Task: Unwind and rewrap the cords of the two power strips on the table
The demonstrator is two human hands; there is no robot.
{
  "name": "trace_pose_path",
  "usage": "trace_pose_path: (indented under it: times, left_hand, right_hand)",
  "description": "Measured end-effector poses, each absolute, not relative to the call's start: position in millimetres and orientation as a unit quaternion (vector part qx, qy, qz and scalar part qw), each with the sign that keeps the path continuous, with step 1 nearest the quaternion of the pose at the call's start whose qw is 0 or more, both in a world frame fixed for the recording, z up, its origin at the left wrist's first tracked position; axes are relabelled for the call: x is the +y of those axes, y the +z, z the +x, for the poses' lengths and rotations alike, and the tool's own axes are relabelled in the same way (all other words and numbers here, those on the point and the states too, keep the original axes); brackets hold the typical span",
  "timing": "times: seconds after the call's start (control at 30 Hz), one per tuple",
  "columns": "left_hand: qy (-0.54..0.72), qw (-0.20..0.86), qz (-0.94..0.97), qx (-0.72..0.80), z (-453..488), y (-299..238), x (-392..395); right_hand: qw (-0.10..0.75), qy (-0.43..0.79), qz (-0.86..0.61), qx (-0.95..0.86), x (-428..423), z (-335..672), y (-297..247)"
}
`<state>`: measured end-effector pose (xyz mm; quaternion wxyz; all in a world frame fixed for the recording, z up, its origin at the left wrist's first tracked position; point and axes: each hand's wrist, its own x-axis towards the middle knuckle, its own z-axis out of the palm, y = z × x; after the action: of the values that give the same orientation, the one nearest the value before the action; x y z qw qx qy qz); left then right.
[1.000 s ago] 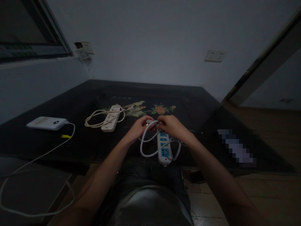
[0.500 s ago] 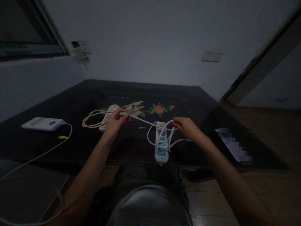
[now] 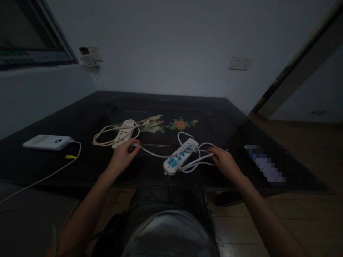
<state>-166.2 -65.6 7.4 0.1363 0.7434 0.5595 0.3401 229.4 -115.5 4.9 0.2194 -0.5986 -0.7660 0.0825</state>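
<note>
Far left, mid-height: white box-shaped device [image 3: 46, 141] lies flat on the dark table [image 3: 88, 107], w/ a white lead [image 3: 50, 173] running from its right end down over the near table edge toward the lower left corner; a yellow tag [image 3: 69, 156] sits on that lead. Bare tabletop lies between this device and the next item to the right.

Left of center: cream power strip [image 3: 123, 133] w/ its cord looped around it, lying flat just above the left hand. Beyond it, a flower pattern [image 3: 182, 124] is printed in the table centre.

Left hand [image 3: 122, 157]: rests on the table, fingers curled shut on the plug end of the white cable [image 3: 154, 153]. Cable runs slack to the right, along the surface, to the white power strip.

Center: white power strip [image 3: 180, 161] w/ blue sockets lies flat, turned diagonally, near end toward lower left, close to the near table edge. Several loose cable loops lie over and around its far end.

Right hand [image 3: 225, 162]: on the table just right of the strip, fingers pinched on the cable loops at approx. the strip's far end.

Right: blurred patch [image 3: 265, 165] on the table; bare table around it. Table's right corner angles off toward wood floor [image 3: 308, 150].

Back: pale wall w/ a wall socket plate [image 3: 240, 63] at upper right of center, and a loose-looking socket box [image 3: 88, 57] at upper left by a dark window frame [image 3: 32, 39]. No containers in view.
</note>
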Motion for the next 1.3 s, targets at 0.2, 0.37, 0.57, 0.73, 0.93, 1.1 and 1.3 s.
trace_pose_path:
  times: [0.2,0.37,0.57,0.73,0.93,1.1,1.3]
  left_hand:
    - [0.224,0.135,0.819,0.511,-140,-7,-50]
    - [0.164,0.097,0.865,0.465,-134,-12,-41]
    - [0.286,0.056,0.839,0.459,-105,9,-81]
    - [0.194,0.132,0.822,0.519,-75,34,-129]
    - [0.073,0.165,0.799,0.574,-51,32,-139]
    - [0.118,0.138,0.818,0.546,-30,17,-138]
    - [0.142,0.141,0.811,0.549,-18,9,-132]
  right_hand:
    - [0.272,0.116,-0.580,-0.759,-129,218,-5]
    - [0.382,0.121,-0.558,-0.727,-143,221,-10]
    - [0.512,0.079,-0.590,-0.619,-177,209,-2]
    - [0.556,0.025,-0.584,-0.591,-197,186,11]
    - [0.549,0.014,-0.568,-0.613,-175,171,16]
    - [0.513,0.097,-0.576,-0.629,-145,168,-9]
    - [0.499,0.164,-0.588,-0.615,-142,172,-31]
